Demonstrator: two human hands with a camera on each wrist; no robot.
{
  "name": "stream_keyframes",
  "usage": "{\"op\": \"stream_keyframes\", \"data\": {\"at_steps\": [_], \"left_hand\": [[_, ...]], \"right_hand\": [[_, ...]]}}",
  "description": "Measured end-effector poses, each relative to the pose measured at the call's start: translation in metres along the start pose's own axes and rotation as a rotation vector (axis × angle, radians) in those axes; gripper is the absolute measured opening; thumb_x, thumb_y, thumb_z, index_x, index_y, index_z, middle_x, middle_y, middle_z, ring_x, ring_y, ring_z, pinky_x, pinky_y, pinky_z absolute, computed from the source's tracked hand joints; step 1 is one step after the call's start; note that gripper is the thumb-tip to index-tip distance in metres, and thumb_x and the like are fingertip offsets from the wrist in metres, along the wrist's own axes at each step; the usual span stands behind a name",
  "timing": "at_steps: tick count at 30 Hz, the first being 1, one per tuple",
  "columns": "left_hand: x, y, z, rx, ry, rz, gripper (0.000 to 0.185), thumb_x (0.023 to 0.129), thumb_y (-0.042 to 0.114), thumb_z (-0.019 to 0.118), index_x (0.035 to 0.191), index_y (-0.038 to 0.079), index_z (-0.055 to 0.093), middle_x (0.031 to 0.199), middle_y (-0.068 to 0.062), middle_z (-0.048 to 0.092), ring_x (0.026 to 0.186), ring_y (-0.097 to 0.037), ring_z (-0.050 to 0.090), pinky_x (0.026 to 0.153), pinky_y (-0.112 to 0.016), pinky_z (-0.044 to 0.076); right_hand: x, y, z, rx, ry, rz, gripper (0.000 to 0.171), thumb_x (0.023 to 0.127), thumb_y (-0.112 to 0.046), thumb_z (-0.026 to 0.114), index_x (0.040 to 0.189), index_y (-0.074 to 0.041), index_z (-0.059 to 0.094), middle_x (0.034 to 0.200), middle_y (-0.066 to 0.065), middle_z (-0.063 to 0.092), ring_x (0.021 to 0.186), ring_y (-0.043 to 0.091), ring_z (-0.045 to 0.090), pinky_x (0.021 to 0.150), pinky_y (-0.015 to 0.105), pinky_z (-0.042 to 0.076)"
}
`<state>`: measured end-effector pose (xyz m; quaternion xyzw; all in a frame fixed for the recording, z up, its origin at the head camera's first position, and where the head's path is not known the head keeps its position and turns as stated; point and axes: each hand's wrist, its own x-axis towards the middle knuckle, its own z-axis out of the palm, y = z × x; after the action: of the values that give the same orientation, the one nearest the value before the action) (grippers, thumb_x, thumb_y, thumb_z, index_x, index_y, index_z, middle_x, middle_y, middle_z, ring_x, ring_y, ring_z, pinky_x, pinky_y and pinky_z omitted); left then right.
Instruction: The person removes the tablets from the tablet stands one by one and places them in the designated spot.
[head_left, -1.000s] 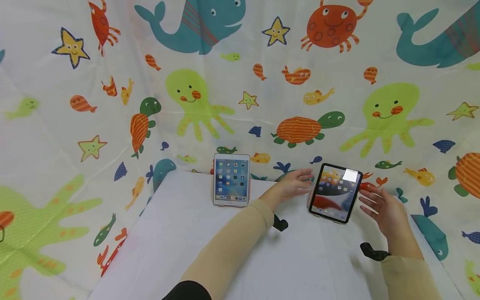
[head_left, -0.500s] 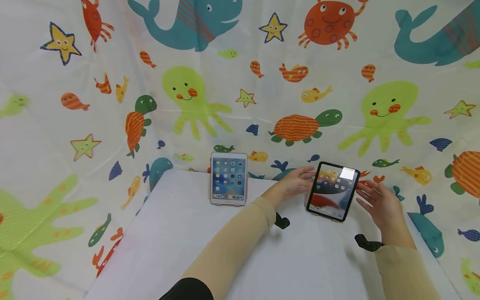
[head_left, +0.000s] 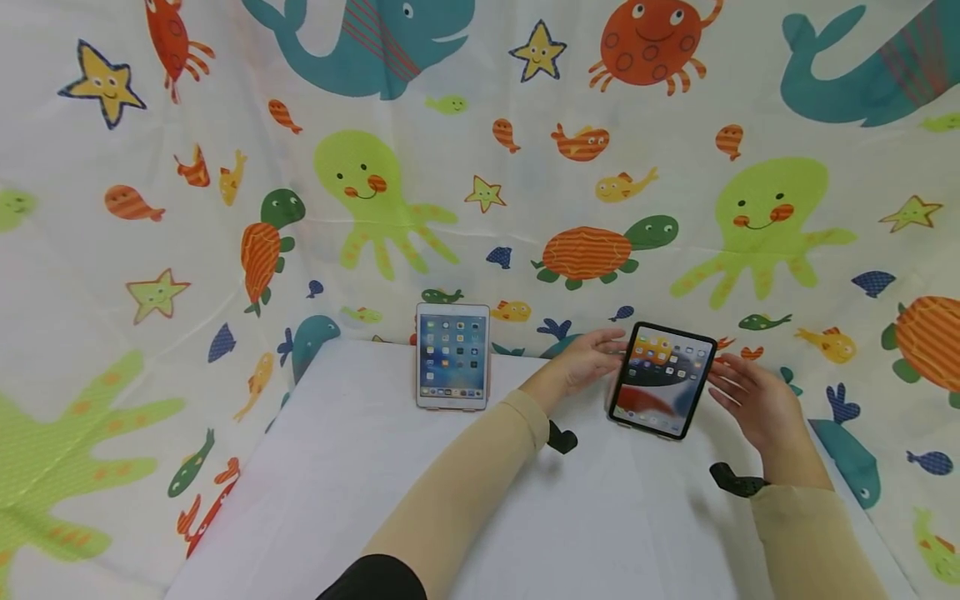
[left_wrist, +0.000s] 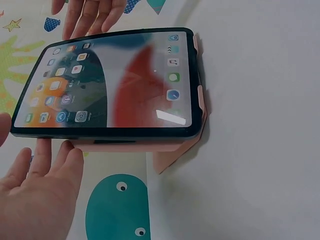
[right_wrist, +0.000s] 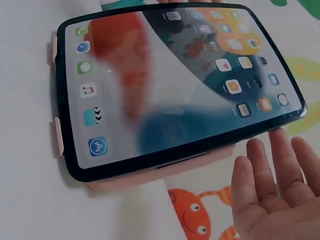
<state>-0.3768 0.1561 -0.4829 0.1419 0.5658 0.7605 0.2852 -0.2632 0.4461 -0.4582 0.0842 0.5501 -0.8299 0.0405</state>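
Observation:
A black-framed tablet (head_left: 663,381) with a lit home screen leans on a pink stand (left_wrist: 172,152) toward the right of the table. My left hand (head_left: 583,363) is at its left side, fingers extended and the tips close to the edge. On the opposite side my right hand (head_left: 759,408) has loosely spread fingers near the right edge. In the right wrist view, the fingertips (right_wrist: 278,134) lie just below the tablet's frame; whether they touch it I cannot tell. Left of my left hand, a white tablet (head_left: 452,357) stands upright with its screen lit.
Both tablets stand on a white table (head_left: 360,467), near its back edge. Behind it hangs a white curtain (head_left: 442,50) printed with sea animals. Black wrist straps with small protruding parts (head_left: 738,481) sit at both wrists.
Both hands have moved slightly closer to the black-framed tablet's sides. The head view has shifted a little, so the scene sits slightly further left. The tablets keep their places on the table.

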Motion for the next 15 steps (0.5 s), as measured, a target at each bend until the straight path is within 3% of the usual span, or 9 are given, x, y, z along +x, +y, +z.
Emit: {"op": "stream_keyframes", "data": {"at_steps": [6,15], "left_hand": [[0.0003,0.0007,0.001,0.09,0.033,0.04,0.056,0.098,-0.011,0.062,0.152,0.004,0.059,0.148,-0.018,0.066,0.121,-0.015,0.067,0.114,-0.031,0.055],[-0.0013,-0.004,0.0047,0.152,0.069,0.065,0.046,0.099,-0.005,0.066,0.143,0.009,0.068,0.137,-0.009,0.073,0.121,-0.015,0.069,0.115,-0.039,0.056]], "right_hand": [[0.0004,-0.0028,0.0004,-0.022,-0.009,0.009,0.029,0.112,-0.036,0.058,0.135,-0.021,0.067,0.125,-0.004,0.072,0.115,0.017,0.069,0.095,0.03,0.064],[0.0008,-0.0008,0.002,-0.032,0.028,0.008,0.023,0.109,-0.02,0.064,0.129,-0.022,0.074,0.116,-0.011,0.076,0.107,0.014,0.072,0.085,0.033,0.066]]}}
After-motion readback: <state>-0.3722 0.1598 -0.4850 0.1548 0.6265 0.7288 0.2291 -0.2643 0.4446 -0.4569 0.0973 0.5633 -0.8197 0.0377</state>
